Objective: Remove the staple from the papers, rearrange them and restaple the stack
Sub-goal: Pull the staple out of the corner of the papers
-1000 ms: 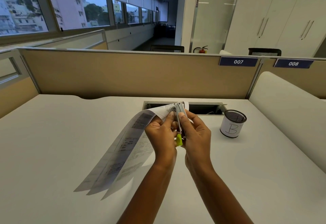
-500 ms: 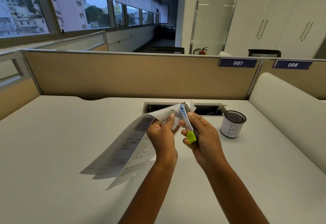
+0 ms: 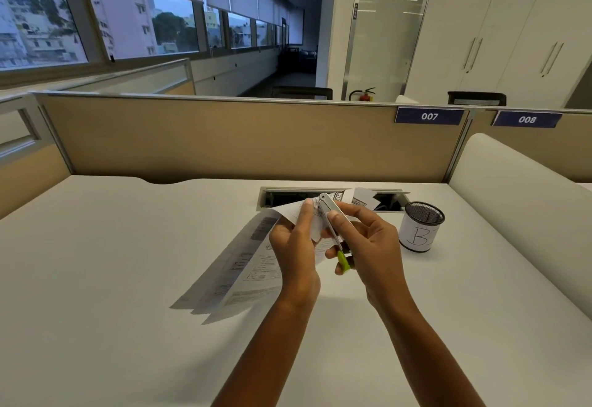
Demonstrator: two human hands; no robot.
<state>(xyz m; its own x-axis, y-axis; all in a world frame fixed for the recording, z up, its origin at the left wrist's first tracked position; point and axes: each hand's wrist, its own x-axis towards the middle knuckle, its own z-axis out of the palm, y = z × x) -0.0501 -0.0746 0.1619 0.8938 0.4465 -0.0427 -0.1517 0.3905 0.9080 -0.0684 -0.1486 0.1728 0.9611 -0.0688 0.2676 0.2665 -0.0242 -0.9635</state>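
A stack of printed papers (image 3: 243, 265) fans out above the white desk, its far corner raised and pinched in my left hand (image 3: 296, 253). My right hand (image 3: 365, 246) grips a small silver stapler with a lime-green end (image 3: 333, 224). The stapler's metal tip rests against the raised paper corner, just right of my left fingertips. The corner sheets curl back over the cable slot. The staple itself is too small to make out.
A black mesh pen cup (image 3: 419, 227) with a white label marked "B" stands right of my hands. A cable slot (image 3: 275, 197) opens in the desk (image 3: 112, 262) behind the papers. Beige partition panels (image 3: 224, 141) wall the far and left sides; a white rounded divider (image 3: 519, 201) runs along the right.
The papers have sunk lower and flatter toward the desk. My right hand has turned the stapler from upright to slanted, its green end swinging toward me and to the right.
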